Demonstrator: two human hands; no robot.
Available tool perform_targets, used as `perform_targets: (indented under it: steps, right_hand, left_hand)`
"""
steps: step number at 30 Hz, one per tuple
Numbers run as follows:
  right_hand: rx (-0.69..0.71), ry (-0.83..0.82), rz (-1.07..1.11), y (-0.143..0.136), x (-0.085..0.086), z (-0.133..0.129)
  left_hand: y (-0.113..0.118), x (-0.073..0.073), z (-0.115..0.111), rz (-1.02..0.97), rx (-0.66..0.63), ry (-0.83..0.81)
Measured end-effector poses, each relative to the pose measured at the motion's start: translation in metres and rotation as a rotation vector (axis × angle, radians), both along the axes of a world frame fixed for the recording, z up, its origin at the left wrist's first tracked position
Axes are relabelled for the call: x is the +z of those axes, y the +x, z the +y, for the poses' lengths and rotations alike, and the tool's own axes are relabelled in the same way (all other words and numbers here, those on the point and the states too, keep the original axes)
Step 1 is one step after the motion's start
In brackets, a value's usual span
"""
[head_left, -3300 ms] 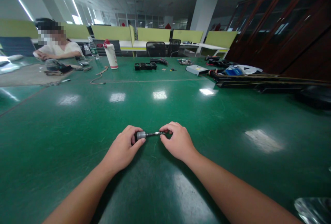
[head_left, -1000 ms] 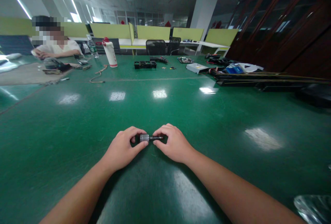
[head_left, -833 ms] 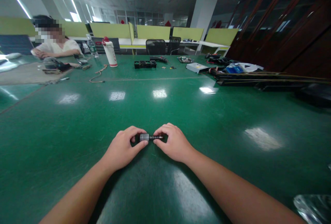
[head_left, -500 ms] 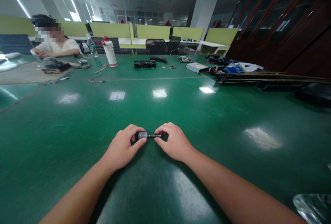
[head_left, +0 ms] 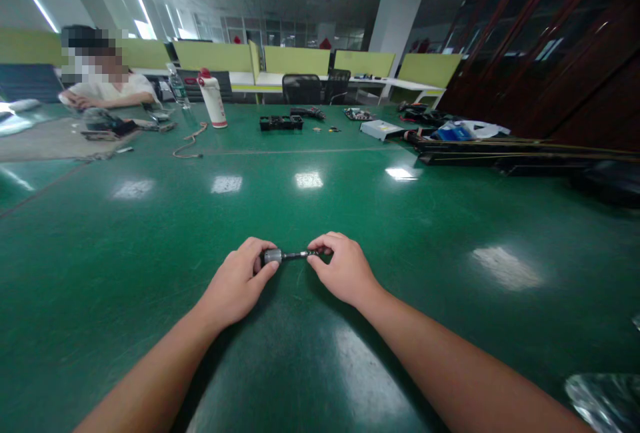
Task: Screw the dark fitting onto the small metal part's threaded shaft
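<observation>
A grey metal cylinder (head_left: 273, 256) with a thin dark shaft (head_left: 295, 256) lies sideways, low over the green table (head_left: 150, 240). My left hand (head_left: 245, 280) grips the cylinder between thumb and fingers, and its left end is partly hidden by them. The fingertips of my right hand (head_left: 345, 266) pinch the shaft's far right end, which has small ridged or ring-like details. A stretch of bare shaft shows between the two hands.
Farther back stand a white bottle with a red lid (head_left: 214, 101), a clear bottle (head_left: 179, 88), a black frame part (head_left: 281, 123) and a silver box (head_left: 381, 130). Long dark strips (head_left: 475, 153) lie at the right. A person (head_left: 110, 90) sits at the far left.
My right hand has moved slightly right and up, and more of the shaft shows between the hands. My left hand and the cylinder have shifted slightly left.
</observation>
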State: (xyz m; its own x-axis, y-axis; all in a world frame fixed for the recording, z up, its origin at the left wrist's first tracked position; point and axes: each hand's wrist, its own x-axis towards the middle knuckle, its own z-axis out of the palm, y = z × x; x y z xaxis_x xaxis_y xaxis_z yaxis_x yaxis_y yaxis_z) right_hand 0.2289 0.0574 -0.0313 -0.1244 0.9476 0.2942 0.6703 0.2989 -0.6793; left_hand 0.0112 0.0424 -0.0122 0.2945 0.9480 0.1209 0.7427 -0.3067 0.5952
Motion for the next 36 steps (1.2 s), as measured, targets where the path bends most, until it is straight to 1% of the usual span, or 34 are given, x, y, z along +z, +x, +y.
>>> perform_targets:
  steps: [12, 16, 22, 26, 28, 32, 36]
  right_hand:
    - [-0.021, -0.025, 0.008, 0.003, -0.002, 0.003]
    - [0.000, -0.023, -0.005, 0.002, -0.001, 0.001]
    - [0.083, -0.051, 0.043, -0.002, 0.002, -0.002]
    - [0.222, -0.097, 0.119, -0.005, 0.003, -0.006]
    - [0.262, -0.097, 0.147, -0.006, 0.003, -0.007]
    - [0.266, -0.090, 0.153, -0.006, 0.002, -0.007]
    - [0.268, -0.065, 0.099, -0.006, 0.002, -0.007]
  left_hand:
    - [-0.001, -0.001, 0.000, 0.000, 0.007, -0.002]
    - [-0.001, -0.001, -0.001, -0.004, 0.003, -0.005]
    - [-0.001, 0.000, 0.001, 0.010, -0.012, 0.002]
    - [-0.003, 0.003, 0.001, 0.024, -0.121, 0.011]
    - [-0.003, 0.004, 0.001, 0.017, -0.145, 0.015]
    - [-0.002, 0.002, 0.001, 0.033, -0.102, 0.022]
    - [0.000, 0.003, 0.001, 0.033, -0.073, 0.017]
